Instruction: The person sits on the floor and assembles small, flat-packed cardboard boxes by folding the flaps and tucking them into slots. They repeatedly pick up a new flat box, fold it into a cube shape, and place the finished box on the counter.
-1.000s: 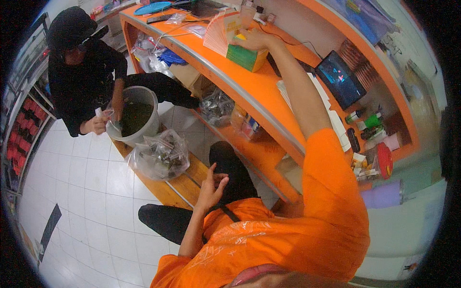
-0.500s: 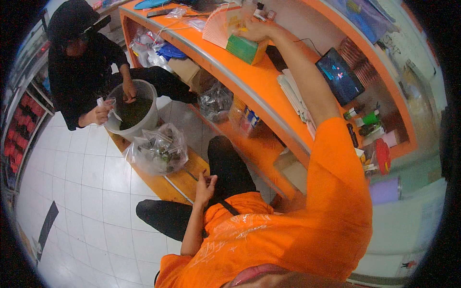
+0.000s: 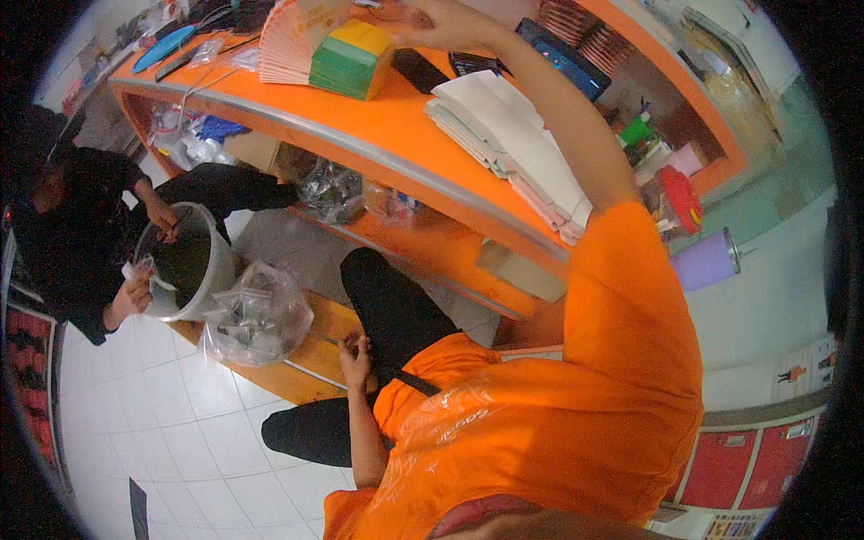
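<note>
My right hand [image 3: 441, 25] reaches across the orange counter at the top edge of the view. Its fingers are blurred beside small dark items, and whether it holds any is unclear. Just left of it stand a green-and-yellow block-shaped pack [image 3: 351, 61] and a fan of pink-edged paper packets [image 3: 290, 49]. Under my right forearm lies a stack of pale paper bags [image 3: 504, 117]. My left hand [image 3: 355, 363] rests by my thigh, fingers loosely bent and apart, nothing visible in it. A clear plastic bag [image 3: 261, 319] with small packets sits beyond it on the wooden bench [image 3: 301, 382].
At left a co-worker in black [image 3: 85, 216] has one hand inside a white bucket [image 3: 216, 270] of dark green material and holds a clear small bag. The counter [image 3: 409, 121] curves across the top, with a tablet [image 3: 562, 58] and a purple cylinder [image 3: 706, 261] at right.
My view has swung, so the counter, bucket and co-worker appear farther left. My right hand has moved off the green-and-yellow pack to the small items past it. My left hand stays by my thigh.
</note>
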### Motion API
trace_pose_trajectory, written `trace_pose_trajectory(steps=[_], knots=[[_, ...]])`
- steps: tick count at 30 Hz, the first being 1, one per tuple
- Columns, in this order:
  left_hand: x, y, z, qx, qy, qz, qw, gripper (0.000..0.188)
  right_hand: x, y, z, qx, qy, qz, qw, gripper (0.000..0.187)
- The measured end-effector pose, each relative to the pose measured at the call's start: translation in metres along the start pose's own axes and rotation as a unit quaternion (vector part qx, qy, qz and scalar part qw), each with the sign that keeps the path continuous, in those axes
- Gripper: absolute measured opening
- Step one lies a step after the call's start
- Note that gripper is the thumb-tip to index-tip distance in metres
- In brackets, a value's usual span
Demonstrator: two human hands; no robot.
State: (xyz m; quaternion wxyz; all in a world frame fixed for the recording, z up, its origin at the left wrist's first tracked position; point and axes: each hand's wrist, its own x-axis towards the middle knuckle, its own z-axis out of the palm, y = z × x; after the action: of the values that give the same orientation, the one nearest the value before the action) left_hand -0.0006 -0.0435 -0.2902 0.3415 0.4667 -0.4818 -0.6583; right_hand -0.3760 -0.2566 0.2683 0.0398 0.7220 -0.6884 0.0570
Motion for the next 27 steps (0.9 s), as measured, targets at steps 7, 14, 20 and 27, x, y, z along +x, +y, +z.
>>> trace_pose_trajectory(steps=[7, 14, 20, 27], knots=[[-0.001, 0.035, 0.007, -0.086, -0.012, -0.070, 0.994, 0.041, -0.101, 0.035, 0.038, -0.025, -0.224, 0.226, 0.948, 0.049], [-0.006, 0.040, 0.002, -0.097, 0.010, -0.070, 0.993, 0.040, -0.115, 0.050, 0.039, 0.117, -0.224, 0.208, 0.945, 0.037], [-0.007, 0.043, -0.002, -0.087, 0.030, -0.060, 0.994, 0.038, -0.144, 0.095, 0.034, 0.176, -0.025, 0.262, 0.949, 0.027], [-0.013, 0.167, -0.035, -0.059, 0.119, 0.150, 0.980, 0.032, -0.194, -0.060, -0.035, -0.225, 0.271, 0.148, 0.924, 0.023]])
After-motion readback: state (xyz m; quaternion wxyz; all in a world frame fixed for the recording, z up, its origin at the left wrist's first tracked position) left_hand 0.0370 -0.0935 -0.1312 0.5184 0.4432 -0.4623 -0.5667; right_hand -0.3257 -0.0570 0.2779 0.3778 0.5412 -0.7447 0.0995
